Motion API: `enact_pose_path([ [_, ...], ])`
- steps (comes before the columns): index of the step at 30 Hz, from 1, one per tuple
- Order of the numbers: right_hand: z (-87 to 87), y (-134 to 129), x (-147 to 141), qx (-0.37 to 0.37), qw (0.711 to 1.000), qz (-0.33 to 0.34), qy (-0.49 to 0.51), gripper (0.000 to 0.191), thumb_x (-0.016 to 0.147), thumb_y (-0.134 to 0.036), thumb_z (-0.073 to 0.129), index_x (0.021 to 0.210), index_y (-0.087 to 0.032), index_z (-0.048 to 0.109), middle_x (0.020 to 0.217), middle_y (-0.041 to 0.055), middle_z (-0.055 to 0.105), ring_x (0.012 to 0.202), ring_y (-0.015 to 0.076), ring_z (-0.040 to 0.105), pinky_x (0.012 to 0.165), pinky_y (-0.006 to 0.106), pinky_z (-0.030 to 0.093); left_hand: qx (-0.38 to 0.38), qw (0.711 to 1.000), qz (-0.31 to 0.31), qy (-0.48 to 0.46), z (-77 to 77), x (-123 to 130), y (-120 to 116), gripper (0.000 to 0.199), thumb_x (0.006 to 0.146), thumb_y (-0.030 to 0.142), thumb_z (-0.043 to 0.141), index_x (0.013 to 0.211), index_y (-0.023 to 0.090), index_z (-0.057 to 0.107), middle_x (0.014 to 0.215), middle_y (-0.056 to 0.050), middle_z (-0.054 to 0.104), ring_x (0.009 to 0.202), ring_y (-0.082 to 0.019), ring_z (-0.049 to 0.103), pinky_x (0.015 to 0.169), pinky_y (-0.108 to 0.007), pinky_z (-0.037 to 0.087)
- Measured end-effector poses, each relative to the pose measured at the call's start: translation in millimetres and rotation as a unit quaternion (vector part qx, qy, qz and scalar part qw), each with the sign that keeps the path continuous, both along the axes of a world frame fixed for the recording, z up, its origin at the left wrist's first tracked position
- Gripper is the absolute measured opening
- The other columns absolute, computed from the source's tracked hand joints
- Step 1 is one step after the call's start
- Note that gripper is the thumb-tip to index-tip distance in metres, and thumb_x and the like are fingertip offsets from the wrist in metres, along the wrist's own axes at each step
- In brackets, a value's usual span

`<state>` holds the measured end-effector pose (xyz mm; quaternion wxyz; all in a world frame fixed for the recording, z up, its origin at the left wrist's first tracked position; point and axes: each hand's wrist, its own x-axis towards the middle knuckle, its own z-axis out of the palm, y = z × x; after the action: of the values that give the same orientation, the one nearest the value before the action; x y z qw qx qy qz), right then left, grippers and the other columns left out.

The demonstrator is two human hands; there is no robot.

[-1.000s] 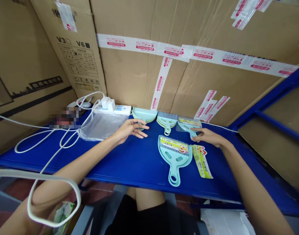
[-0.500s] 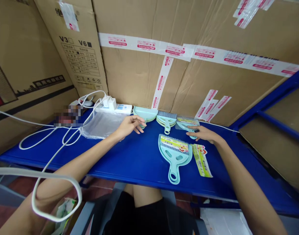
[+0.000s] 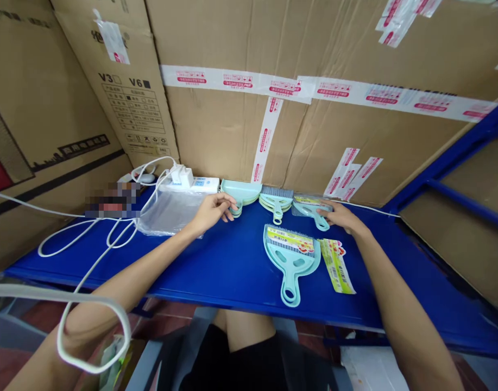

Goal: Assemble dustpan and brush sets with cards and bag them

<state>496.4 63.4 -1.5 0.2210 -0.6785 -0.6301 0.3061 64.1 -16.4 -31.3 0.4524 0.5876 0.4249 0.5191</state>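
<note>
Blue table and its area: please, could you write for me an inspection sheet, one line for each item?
Surface: blue table; spills, nothing seen.
Job's things: dustpan stack, brush stack, plastic-wrapped set at the back; labelled dustpan-and-brush set in front, label card beside it.
Clutter: clear plastic bags; blurred item, cannot be identified.
Hands: left hand at the dustpan stack, right hand at the wrapped set; grip unclear.
Cables: white cables looped at left; power strip with plugs.
Surroundings: taped cardboard behind.
</note>
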Motion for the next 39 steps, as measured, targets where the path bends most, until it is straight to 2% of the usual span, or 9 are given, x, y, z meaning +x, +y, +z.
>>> enact_pose_path([
  [3,0.9,-6.0,0.6,0.026,0.997,0.010,-0.077,0.077,0.093,-0.051,0.074,0.159,-0.016,0.057,0.101,0.0143,0.080,0.080,0.0289,0.075,0.075,0.040,0.063,0.023,0.999,0.024,0.036,-2.0,-0.5,-1.2,0.017,0.090,0.031,0.068,0.097,0.015,0.069,0.087,-0.007,0.078,0.056,-0.015,0.070,0.050,-0.024,0.050],
  [7,9.7,-26.9,-17.6,0.188,0.944,-0.027,-0.270,0.059,0.102,-0.053,0.057,0.144,-0.015,0.071,0.130,0.0269,0.069,0.111,0.0441,0.072,0.097,0.059,0.056,0.120,0.969,0.085,0.197,-1.4,-0.8,-5.9,0.013,0.092,0.022,0.062,0.099,0.018,0.072,0.091,-0.005,0.077,0.061,-0.014,0.065,0.062,-0.027,0.050],
  [10,6.6,-42.8,-48.6,0.281,0.933,0.062,-0.215,0.050,0.105,-0.046,0.050,0.133,-0.014,0.076,0.126,0.0227,0.070,0.105,0.0362,0.073,0.100,0.053,0.056,0.192,0.923,0.102,0.318,-1.9,-0.7,-8.1,0.014,0.092,0.019,0.062,0.100,0.018,0.073,0.103,-0.006,0.074,0.066,-0.014,0.063,0.070,-0.030,0.049],
  [14,-4.5,-54.4,-84.6,0.248,0.927,0.260,-0.108,0.046,0.103,-0.046,0.056,0.137,-0.021,0.074,0.132,0.0152,0.069,0.103,0.0278,0.072,0.089,0.042,0.060,0.209,0.901,0.098,0.369,-6.4,0.1,-7.3,0.016,0.094,0.021,0.061,0.104,0.018,0.072,0.108,-0.007,0.069,0.065,-0.013,0.060,0.071,-0.031,0.048],
  [18,3.1,-59.5,-80.9,0.246,0.923,0.275,-0.108,0.042,0.102,-0.051,0.059,0.125,-0.022,0.079,0.124,0.0139,0.072,0.100,0.0275,0.071,0.085,0.041,0.059,0.223,0.893,0.105,0.376,-7.4,0.6,-7.4,0.017,0.097,0.021,0.058,0.105,0.018,0.072,0.107,-0.007,0.068,0.067,-0.014,0.061,0.074,-0.032,0.048],
  [21,16.3,-67.0,-62.9,0.134,0.928,0.326,-0.118,0.063,0.094,-0.063,0.069,0.143,-0.024,0.071,0.129,0.0141,0.073,0.113,0.0313,0.070,0.094,0.042,0.058,0.227,0.894,0.103,0.372,-5.9,0.6,-9.0,0.017,0.098,0.021,0.057,0.105,0.018,0.072,0.108,-0.007,0.068,0.067,-0.014,0.061,0.074,-0.032,0.048],
  [26,22.5,-84.2,-48.3,-0.005,0.874,0.457,-0.165,0.144,0.063,-0.070,0.094,0.177,-0.030,0.015,0.167,0.0151,0.045,0.150,0.0437,0.044,0.125,0.057,0.035,0.230,0.893,0.104,0.373,-5.3,0.4,-10.7,0.019,0.098,0.020,0.056,0.106,0.018,0.073,0.110,-0.007,0.069,0.065,-0.013,0.060,0.073,-0.032,0.048],
  [34,10.4,-98.9,-61.3,0.008,0.855,0.491,-0.165,0.149,0.065,-0.072,0.091,0.176,-0.033,-0.001,0.149,0.0127,0.048,0.140,0.0421,0.043,0.121,0.058,0.038,0.241,0.899,0.097,0.353,-3.0,5.0,-14.5,0.020,0.097,0.020,0.056,0.102,0.018,0.075,0.105,-0.007,0.071,0.068,-0.014,0.060,0.071,-0.030,0.048],
  [39,7.4,-107.3,-74.6,0.011,0.858,0.486,-0.167,0.154,0.062,-0.076,0.091,0.177,-0.031,-0.001,0.150,0.0143,0.044,0.143,0.0421,0.038,0.122,0.059,0.036,0.254,0.919,0.010,0.301,4.8,14.5,-28.3,0.020,0.097,0.025,0.058,0.100,0.019,0.077,0.103,-0.009,0.074,0.072,-0.016,0.062,0.070,-0.029,0.049],
])
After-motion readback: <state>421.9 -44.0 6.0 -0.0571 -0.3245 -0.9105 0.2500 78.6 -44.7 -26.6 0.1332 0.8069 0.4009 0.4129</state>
